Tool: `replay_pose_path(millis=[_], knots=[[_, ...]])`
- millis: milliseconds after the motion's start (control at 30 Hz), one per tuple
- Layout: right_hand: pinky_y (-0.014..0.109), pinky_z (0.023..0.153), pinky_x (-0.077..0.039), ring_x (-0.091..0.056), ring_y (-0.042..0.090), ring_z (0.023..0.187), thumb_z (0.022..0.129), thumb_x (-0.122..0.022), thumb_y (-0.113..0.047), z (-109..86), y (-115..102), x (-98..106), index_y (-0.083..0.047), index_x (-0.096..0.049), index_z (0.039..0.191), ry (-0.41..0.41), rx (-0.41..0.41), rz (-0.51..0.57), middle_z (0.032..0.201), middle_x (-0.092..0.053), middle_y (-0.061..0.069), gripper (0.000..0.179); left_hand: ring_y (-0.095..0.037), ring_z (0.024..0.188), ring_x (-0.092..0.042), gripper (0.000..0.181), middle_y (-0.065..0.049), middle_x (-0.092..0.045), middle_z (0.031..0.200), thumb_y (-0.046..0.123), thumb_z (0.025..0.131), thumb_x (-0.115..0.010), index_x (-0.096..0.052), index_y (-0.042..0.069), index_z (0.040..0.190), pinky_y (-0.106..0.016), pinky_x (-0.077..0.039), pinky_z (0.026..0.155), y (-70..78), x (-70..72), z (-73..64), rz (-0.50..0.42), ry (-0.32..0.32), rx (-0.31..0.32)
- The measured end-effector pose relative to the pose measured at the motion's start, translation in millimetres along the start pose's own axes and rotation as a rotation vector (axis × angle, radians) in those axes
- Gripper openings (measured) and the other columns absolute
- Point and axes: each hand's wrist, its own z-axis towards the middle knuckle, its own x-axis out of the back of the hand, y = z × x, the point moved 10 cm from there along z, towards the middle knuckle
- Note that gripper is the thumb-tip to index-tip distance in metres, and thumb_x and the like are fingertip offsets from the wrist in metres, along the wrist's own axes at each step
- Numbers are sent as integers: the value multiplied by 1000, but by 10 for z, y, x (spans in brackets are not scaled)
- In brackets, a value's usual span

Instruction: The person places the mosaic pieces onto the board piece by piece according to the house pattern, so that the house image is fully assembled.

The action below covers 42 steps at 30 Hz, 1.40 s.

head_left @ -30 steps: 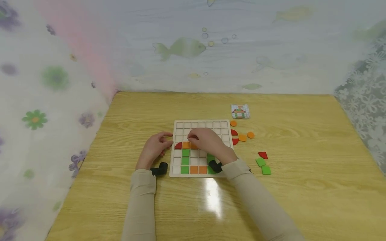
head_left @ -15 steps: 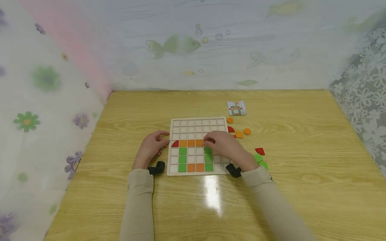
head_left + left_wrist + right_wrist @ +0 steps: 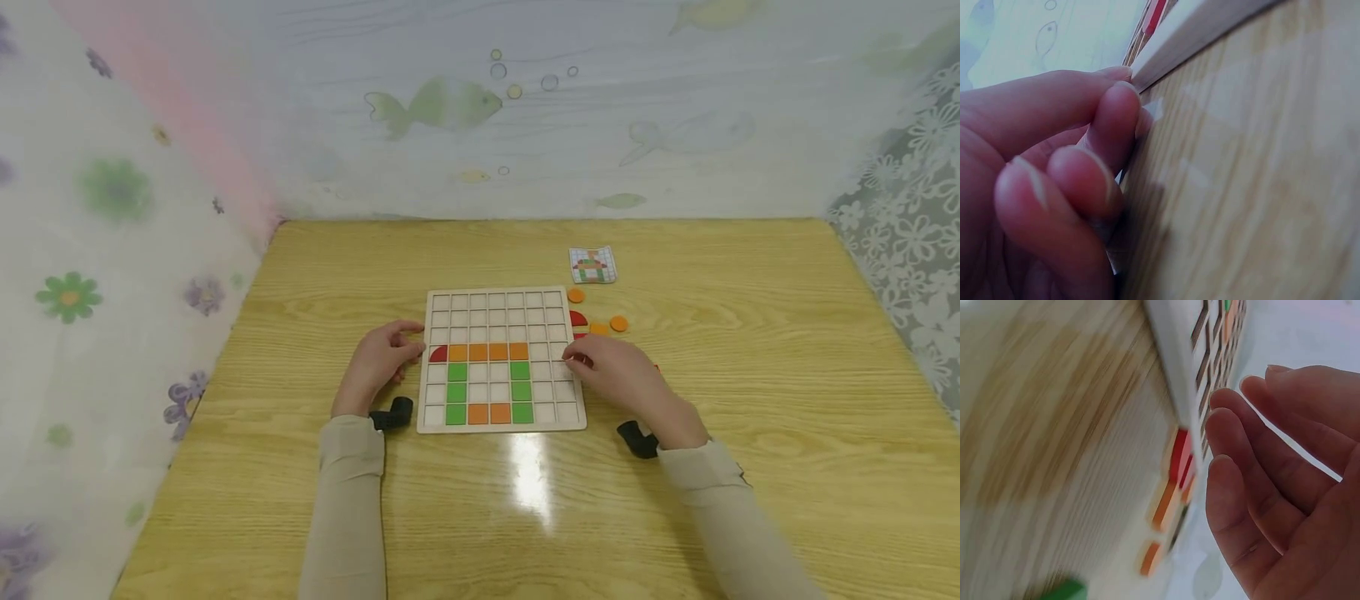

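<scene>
Below my loose, empty right hand (image 3: 624, 368) is one edge of the board (image 3: 478, 372), a red piece (image 3: 578, 318) just beyond; beside my relaxed left hand (image 3: 375, 358), the opposite edge.

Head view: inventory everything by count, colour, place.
Table: 1, tan, centre
Grid board: 1, pale, on table
Green squares: 6, green, on board
Orange squares: 7, orange, one off board
Red pieces: 4, red, three off board
Orange discs: 2, orange, right of board
Pattern card: 1, multicoloured, beyond board
Patterned backdrops: 3, pale, around table
Wrist devices: 2, black, flanking board
Sleeves: 2, beige, foreground
Left hand: 1, board's left edge
Right hand: 1, board's right edge
</scene>
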Motion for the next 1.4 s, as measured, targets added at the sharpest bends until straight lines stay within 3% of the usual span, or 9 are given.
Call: replay_pose_path(millis=[233,500,767,1233,1400], knots=[[33,69,-43,-51,14,75,88,-57,-23,-151,298,62,-13,-65,100,34,-43,54,86,-59,-3,18,-17,50,-47,32,-9,-58,83,27,84,-62,-56,24,115,-30,-45,46,-30,-16,20,-21,-4,10],[38,73,-43,-52,19,81,89,-55,-23,-371,673,150,-10,-63,104,77,-119,110,95,-59,4,22,-17,49,-47,31,-8,-58,82,27,84,-62,-56,25,114,-30,-45,45,-27,-15,35,-7,4,7],[32,63,-37,-45,17,69,88,-58,-23,-555,946,251,-8,-64,102,111,-178,82,78,-54,1,21,-17,50,-47,31,-8,-58,82,29,84,-63,-56,26,114,-30,-45,46,-17,-14,29,-5,-1,14],[37,65,-39,-48,20,75,83,-63,-21,-578,994,195,-5,-63,104,27,-165,104,92,-53,10,26,-16,50,-46,32,-8,-57,84,29,84,-63,-56,27,115,-29,-45,46,-49,0,-3,-42,5,32],[37,68,-42,-53,19,76,82,-64,-16,-551,980,182,-6,-61,102,0,-162,132,89,-58,6,22,-16,50,-46,31,-9,-58,83,28,84,-63,-56,27,114,-29,-45,46,-45,-7,-5,-52,6,29]])
